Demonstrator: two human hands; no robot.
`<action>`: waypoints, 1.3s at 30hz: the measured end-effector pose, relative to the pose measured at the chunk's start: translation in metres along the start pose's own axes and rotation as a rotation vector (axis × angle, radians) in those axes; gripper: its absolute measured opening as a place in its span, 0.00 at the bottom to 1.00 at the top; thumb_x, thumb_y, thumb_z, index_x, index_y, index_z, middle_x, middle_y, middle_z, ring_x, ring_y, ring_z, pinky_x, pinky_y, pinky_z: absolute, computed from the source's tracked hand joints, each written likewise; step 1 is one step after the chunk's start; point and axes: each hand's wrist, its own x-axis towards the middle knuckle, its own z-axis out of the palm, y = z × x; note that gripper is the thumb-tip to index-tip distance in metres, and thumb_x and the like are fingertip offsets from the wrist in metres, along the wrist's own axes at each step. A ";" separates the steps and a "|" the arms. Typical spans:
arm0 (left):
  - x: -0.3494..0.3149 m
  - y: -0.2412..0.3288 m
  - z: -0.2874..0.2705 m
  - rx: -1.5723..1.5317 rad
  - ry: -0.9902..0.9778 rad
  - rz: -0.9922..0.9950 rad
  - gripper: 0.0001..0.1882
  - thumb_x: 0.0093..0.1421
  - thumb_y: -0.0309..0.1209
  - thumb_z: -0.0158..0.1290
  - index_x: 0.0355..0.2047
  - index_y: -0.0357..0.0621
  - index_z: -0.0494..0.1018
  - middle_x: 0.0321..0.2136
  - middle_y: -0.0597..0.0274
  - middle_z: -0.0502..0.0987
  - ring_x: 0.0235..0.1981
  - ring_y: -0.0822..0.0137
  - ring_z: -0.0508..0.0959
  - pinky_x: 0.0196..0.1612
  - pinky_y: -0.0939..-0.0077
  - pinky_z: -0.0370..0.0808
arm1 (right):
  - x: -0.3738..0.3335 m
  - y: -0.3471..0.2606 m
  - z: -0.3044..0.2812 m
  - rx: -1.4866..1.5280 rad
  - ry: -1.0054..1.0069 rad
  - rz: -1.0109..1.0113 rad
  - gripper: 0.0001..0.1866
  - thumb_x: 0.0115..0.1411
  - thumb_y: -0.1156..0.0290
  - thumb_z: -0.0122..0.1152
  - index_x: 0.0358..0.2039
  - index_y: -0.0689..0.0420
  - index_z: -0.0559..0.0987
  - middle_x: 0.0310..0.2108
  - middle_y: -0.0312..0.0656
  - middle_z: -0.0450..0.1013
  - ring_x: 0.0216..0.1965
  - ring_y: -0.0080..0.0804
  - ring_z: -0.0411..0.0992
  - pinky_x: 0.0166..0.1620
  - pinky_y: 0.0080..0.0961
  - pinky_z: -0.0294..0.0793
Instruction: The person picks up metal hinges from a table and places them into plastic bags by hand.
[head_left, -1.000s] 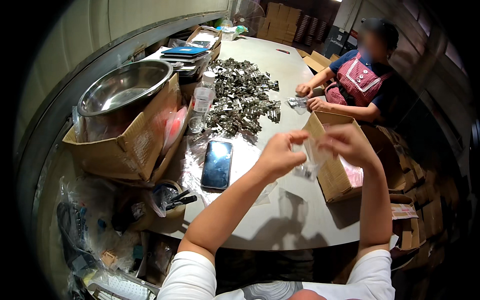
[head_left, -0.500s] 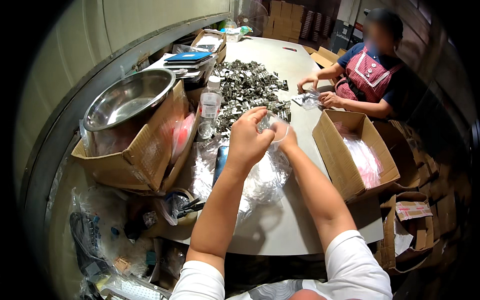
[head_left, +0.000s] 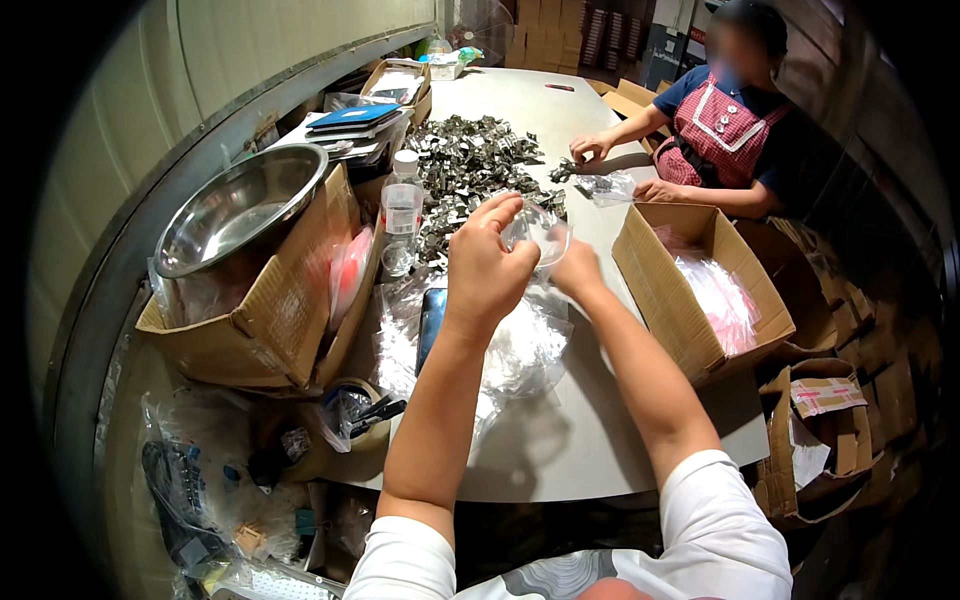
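Note:
Raised over the table, my left hand (head_left: 487, 262) pinches a clear plastic bag (head_left: 540, 232) between thumb and fingers. My right hand (head_left: 577, 266) is at the right side of that bag; motion smears its fingers, so its grip cannot be made out. Beyond both hands spreads a heap of small dark metal pieces (head_left: 470, 160). Beneath my wrists lie more clear plastic bags (head_left: 525, 350), glossy and spread out. A dark phone (head_left: 431, 322) rests by my left forearm. Left of my left hand stands a capped clear bottle (head_left: 402, 210).
At left, a steel basin (head_left: 240, 215) sits on a cardboard box (head_left: 270, 325). A tape roll (head_left: 365, 432) lies near the front edge. An open box of plastic bags (head_left: 665, 300) stands at right. Across from it, a co-worker (head_left: 725, 130) handles metal pieces and a bag.
My right hand has shifted slightly down from the bag's upper part, blurred. The co-worker's one hand has moved away from their bag toward some metal pieces. The whole view has shifted a little.

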 end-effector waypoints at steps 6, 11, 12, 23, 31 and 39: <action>-0.001 0.008 0.025 -0.048 -0.106 -0.012 0.25 0.46 0.25 0.48 0.47 0.28 0.73 0.50 0.48 0.75 0.49 0.62 0.76 0.51 0.78 0.71 | -0.124 0.057 -0.078 0.312 -0.221 0.256 0.16 0.51 0.71 0.57 0.41 0.61 0.76 0.23 0.49 0.75 0.24 0.41 0.76 0.33 0.34 0.75; -0.012 0.004 0.049 -0.113 -0.091 -0.045 0.26 0.46 0.26 0.48 0.48 0.30 0.73 0.50 0.51 0.75 0.48 0.64 0.77 0.43 0.79 0.73 | -0.191 0.048 -0.124 -0.025 -0.279 0.000 0.17 0.50 0.76 0.57 0.43 0.62 0.75 0.30 0.47 0.74 0.33 0.38 0.75 0.39 0.29 0.74; -0.016 0.000 0.061 -0.100 -0.054 0.020 0.26 0.46 0.26 0.48 0.48 0.30 0.73 0.51 0.52 0.75 0.43 0.67 0.78 0.39 0.81 0.74 | -0.195 0.052 -0.129 -0.030 -0.265 0.012 0.17 0.50 0.76 0.57 0.43 0.62 0.75 0.30 0.47 0.74 0.33 0.38 0.75 0.39 0.29 0.74; -0.121 -0.037 0.104 0.076 -0.307 0.153 0.25 0.46 0.17 0.50 0.48 0.29 0.71 0.51 0.46 0.72 0.51 0.49 0.71 0.54 0.63 0.69 | -0.280 0.062 -0.148 -0.165 -0.097 -0.287 0.12 0.51 0.68 0.64 0.36 0.55 0.78 0.37 0.43 0.68 0.39 0.42 0.71 0.43 0.39 0.72; -0.166 -0.024 0.088 0.326 -0.419 0.287 0.23 0.45 0.14 0.49 0.45 0.34 0.72 0.47 0.52 0.71 0.46 0.51 0.70 0.49 0.62 0.72 | -0.311 0.075 -0.153 -0.029 -0.166 -0.402 0.05 0.55 0.77 0.57 0.32 0.58 0.72 0.42 0.42 0.64 0.35 0.43 0.71 0.37 0.34 0.74; -0.166 -0.026 0.091 0.231 -0.366 0.285 0.27 0.43 0.13 0.48 0.48 0.32 0.70 0.50 0.50 0.67 0.49 0.49 0.68 0.53 0.61 0.68 | -0.268 0.068 -0.126 0.598 -0.161 -0.130 0.04 0.63 0.76 0.50 0.35 0.63 0.71 0.42 0.44 0.61 0.45 0.29 0.63 0.41 0.25 0.69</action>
